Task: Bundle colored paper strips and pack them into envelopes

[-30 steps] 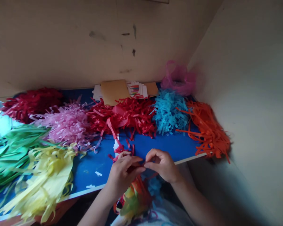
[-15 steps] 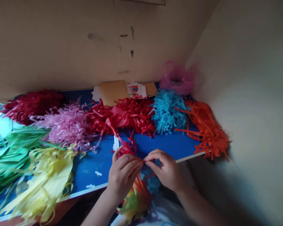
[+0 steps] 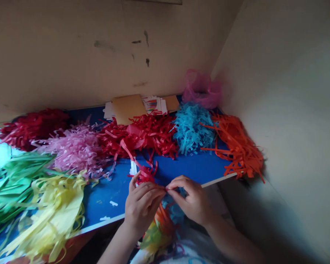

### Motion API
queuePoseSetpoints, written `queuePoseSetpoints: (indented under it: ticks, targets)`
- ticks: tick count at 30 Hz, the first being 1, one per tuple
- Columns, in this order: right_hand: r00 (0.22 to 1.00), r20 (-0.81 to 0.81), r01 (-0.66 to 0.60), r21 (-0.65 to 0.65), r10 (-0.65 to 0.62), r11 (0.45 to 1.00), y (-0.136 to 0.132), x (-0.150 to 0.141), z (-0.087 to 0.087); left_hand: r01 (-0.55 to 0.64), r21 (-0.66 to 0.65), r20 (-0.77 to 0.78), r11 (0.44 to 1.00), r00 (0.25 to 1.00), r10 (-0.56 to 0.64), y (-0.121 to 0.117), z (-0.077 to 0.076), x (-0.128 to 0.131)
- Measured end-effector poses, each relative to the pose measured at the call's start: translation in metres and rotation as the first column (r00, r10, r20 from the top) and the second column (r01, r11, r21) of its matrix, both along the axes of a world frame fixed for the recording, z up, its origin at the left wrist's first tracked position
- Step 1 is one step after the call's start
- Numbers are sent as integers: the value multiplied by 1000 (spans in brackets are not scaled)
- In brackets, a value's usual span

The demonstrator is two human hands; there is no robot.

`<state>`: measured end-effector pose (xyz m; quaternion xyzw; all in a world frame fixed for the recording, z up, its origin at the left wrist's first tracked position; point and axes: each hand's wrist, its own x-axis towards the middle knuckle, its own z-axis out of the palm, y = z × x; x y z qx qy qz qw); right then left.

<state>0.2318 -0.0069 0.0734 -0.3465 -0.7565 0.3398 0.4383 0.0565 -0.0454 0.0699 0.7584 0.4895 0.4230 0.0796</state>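
Head view: your left hand point(image 3: 142, 207) and right hand point(image 3: 189, 201) pinch a red paper strip point(image 3: 146, 174) between their fingertips; far beyond them, printed cards point(image 3: 153, 105) are too small to read.

- Landmark: blue tabletop point(image 3: 192, 170), with the left hand point(image 3: 143, 207) and right hand point(image 3: 189, 200) at its near edge
- Open passage: blue surface shows between the hands and the shredded paper piles along its back
- Second passage: blue surface left of the hands, up to the yellow paper fringe point(image 3: 55, 209)
- In the way: red paper strips point(image 3: 145, 174) cross the blue just above the hands
- Back of tabletop: dark red pile point(image 3: 34, 128), pink pile point(image 3: 74, 150), red pile point(image 3: 137, 137), blue pile point(image 3: 192, 130) form a near-continuous barrier
- Right end: orange pile point(image 3: 236, 146) overhangs, right beside the side wall point(image 3: 280, 110)
- Left end: green paper fringe point(image 3: 16, 187) blocks
- Below near edge: mixed paper bunch point(image 3: 159, 231) sits under the hands
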Motion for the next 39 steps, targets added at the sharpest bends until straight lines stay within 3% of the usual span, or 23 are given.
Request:
queuePoseSetpoints:
  ticks: [4, 7, 10, 12, 15, 17, 19, 21, 23, 27, 29, 33, 36, 37, 39]
  targets:
    - [1000, 3, -11, 24, 11, 1000, -1, 3, -2, -13, -54, -46, 998, 999, 10, 3, -3, 7]
    - [999, 29, -15, -32, 16, 999, 0, 33, -8, -7, -84, -73, 996, 997, 1, 2, -10, -6]
    - [976, 215, 12, -232, 40, 973, -6, 80, -25, 8, -78, -19, 997, 1000, -10, -1, -13, -32]
    - [884, 429, -4, -390, 186, 921, -12, 105, -46, 37, -156, 80, 987, 996, -25, -3, -12, -41]
    - [736, 627, 102, -473, 254, 875, -23, 122, -83, 249, -342, 301, 906, 943, -146, -7, -1, -33]
    - [726, 645, 151, -486, 237, 861, -26, 125, -101, 447, -415, 402, 793, 872, -281, -10, 10, -20]
    - [752, 608, 144, -530, 256, 836, -28, 127, -105, 512, -473, 422, 717, 846, -325, -13, 20, -9]
    - [778, 553, 107, -584, 298, 804, -28, 126, -93, 462, -528, 409, 712, 874, -263, -15, 28, 0]
    - [827, 443, 30, -648, 345, 761, -27, 119, -66, 415, -576, 439, 705, 884, -162, -17, 30, 12]
    - [928, 162, -138, -686, 335, 714, -22, 97, -5, 483, -617, 613, 621, 790, -5, -19, 20, 48]
    - [954, 56, -156, -750, 296, 643, -18, 87, 12, 488, -636, 636, 598, 770, 48, -18, 12, 58]
    - [965, -170, -246, -855, 202, 457, -14, 75, 12, 506, -629, 648, 590, 761, 39, -18, 1, 57]
    - [906, -412, -416, -828, 96, 377, -9, 75, 7, 582, -643, 694, 497, 717, 59, -24, -8, 46]
    - [867, -498, -464, -806, 4, 367, -5, 79, 6, 594, -660, 700, 460, 709, 89, -28, -13, 41]
    - [757, -616, -499, -761, -221, 414, 4, 90, 7, 567, -698, 677, 438, 722, 144, -34, -23, 29]
